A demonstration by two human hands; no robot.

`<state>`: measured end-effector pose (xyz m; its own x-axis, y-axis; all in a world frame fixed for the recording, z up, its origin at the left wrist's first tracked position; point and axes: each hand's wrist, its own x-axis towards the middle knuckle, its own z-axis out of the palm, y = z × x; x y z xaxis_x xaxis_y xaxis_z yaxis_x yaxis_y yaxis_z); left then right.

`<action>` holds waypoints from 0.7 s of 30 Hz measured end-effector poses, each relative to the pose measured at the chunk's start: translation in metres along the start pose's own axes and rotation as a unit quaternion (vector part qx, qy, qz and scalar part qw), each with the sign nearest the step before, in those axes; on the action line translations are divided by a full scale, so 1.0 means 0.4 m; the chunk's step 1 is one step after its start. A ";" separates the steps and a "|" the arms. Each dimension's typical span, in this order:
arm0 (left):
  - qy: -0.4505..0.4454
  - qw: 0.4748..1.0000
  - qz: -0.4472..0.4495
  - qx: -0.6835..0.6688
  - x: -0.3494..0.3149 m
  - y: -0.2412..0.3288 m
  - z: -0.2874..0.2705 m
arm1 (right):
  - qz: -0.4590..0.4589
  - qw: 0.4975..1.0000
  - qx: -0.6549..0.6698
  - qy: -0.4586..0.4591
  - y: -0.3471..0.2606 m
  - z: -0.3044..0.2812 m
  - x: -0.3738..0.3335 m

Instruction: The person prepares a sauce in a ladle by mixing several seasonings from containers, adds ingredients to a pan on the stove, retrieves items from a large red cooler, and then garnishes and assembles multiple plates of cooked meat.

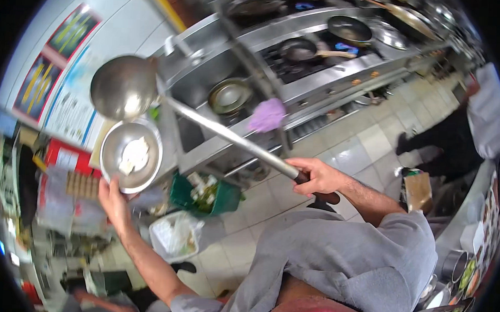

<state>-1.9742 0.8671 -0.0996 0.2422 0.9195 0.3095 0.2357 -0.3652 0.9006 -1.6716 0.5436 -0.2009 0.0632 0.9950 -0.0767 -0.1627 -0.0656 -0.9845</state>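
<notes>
My right hand is closed around the dark grip of a long-handled metal pan. The pan's deep, rounded bowl is raised and tilted at the far left, close above a steel mixing bowl. White food, of a kind I cannot make out, lies inside that bowl. My left hand grips the bowl's near rim, the thumb on top and the other fingers mostly hidden beneath. Whether pan and bowl touch is unclear.
Beyond the handle is a steel sink with a round pan and a purple cloth on its edge. Gas flames burn under a frying pan. A green scrap bin and a white bin stand below. Another person is at right.
</notes>
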 end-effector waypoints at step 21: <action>-0.517 0.847 0.048 -0.112 0.138 0.393 2.168 | 0.126 0.624 -0.518 0.571 -0.024 -0.938 -0.381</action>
<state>-1.1074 0.7346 -0.2055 0.9727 0.2252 0.0555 0.0121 -0.2881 0.9575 -1.3101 0.3645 -0.2391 0.9209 0.2797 0.2714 0.3780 -0.8111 -0.4464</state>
